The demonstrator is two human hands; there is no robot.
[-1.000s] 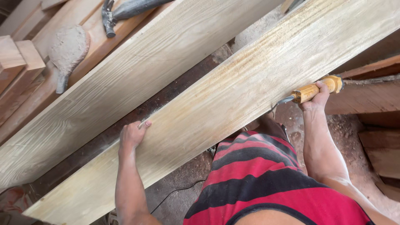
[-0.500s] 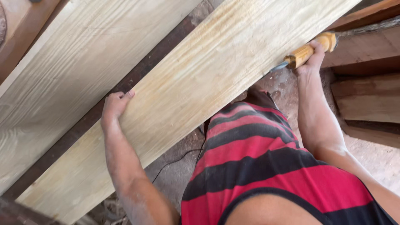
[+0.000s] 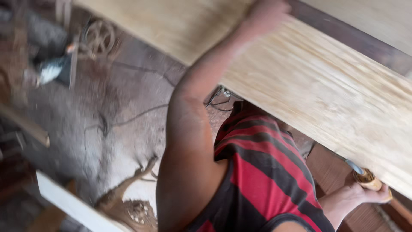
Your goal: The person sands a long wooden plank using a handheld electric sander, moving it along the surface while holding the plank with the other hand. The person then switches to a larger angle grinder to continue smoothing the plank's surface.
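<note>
A long, pale, straight-grained wooden plank [image 3: 326,90] is seen running diagonally from the upper left to the lower right edge of the view. The left hand [image 3: 264,15] is laid on the plank's top face near its far edge; through the blur, flat or clenched cannot be told. The right hand [image 3: 358,197] is closed around a round yellow wooden tool handle [image 3: 368,179], held just under the plank's near edge, lower right.

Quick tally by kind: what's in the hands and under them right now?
Pale wooden planks: 2, the near plank under the left hand and the far plank.
Wooden-handled tools: 1, the chisel in the right hand.
Total: 3
</note>
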